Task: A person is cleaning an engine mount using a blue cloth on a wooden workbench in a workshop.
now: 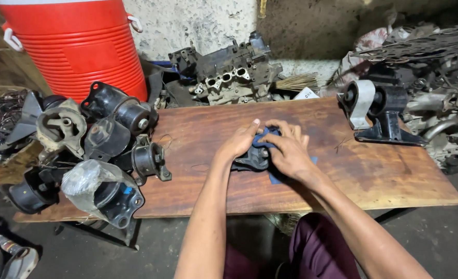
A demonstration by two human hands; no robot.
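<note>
Both my hands rest on a dark metal engine mount [253,159] that lies in the middle of a brown wooden board [342,170]. My left hand [239,142] grips its left side, fingers curled over the top. My right hand [289,150] covers its right side and presses a blue cloth [264,135] against it. A corner of the blue cloth also shows under my right wrist. Most of the mount is hidden by my hands.
A heap of several black engine mounts [110,129] sits on the board's left end, one wrapped in clear plastic [92,178]. Another mount [376,111] stands at the right back. A red cooler [76,44] and an engine block [223,72] stand behind.
</note>
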